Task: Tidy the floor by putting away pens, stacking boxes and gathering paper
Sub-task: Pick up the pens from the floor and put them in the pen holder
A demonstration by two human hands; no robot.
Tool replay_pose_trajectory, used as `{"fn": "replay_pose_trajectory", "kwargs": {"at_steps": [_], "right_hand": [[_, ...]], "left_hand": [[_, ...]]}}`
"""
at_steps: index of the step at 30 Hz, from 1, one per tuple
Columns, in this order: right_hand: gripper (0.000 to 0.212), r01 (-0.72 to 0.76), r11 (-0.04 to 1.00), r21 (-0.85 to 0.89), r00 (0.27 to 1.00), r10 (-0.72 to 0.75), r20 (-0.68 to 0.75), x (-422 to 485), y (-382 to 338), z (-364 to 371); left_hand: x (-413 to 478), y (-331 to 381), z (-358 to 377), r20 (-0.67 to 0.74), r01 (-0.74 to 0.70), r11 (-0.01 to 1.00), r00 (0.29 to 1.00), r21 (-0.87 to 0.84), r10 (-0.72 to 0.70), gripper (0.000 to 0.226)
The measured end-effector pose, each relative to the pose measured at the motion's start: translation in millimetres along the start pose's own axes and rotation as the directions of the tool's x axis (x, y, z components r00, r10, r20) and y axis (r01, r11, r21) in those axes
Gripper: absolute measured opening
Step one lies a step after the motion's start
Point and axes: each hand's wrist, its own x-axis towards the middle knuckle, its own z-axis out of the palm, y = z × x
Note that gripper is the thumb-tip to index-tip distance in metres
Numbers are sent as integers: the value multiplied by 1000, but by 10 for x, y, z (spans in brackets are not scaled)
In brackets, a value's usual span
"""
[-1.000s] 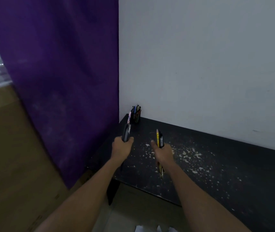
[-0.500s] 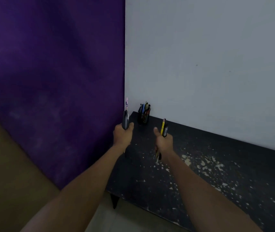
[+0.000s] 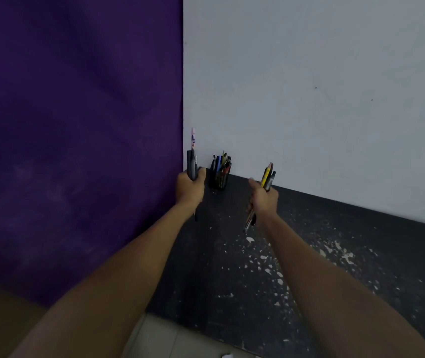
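Standing at a black counter tucked in the corner between a purple curtain and a pale wall. Reaching out with both arms. Holding a bunch of dark pens and a pink pen upright in the left hand, grip clamped tight round them, near the left side of the pen cup. Squeezing a yellow pencil and more pens in the right hand, grip closed round them too, tilted, off to the right of the cup and apart from it. Aiming, most likely, for that cup at the back corner, already crowded.

Could tip the little cup over by shoving a whole fistful in at once. Could drop thin pens out of the bottom of the right grip, with the ends poking out low. Could send them rolling off the counter and back onto the floor.

Compared with a moment ago: closer to the counter, right hand swung further out to the right, left hand about level with the cup. Same pens in both grips.
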Motion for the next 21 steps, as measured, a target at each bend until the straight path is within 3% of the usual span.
{"fn": "replay_pose_trajectory", "kwargs": {"at_steps": [11,18,21], "right_hand": [[27,-20,1000,16,1000,19,7,478,-4,172],[30,-24,998,50,999,22,25,1149,-77,330],[35,-6,1000,20,996,4,95,1519,-41,457]], "left_hand": [[417,-23,188,7,-14,1000,1000,-14,14,40],[890,-21,489,-84,9,1000,996,-29,-12,38],[1166,-18,669,-128,28,997,991,-74,-37,35]]}}
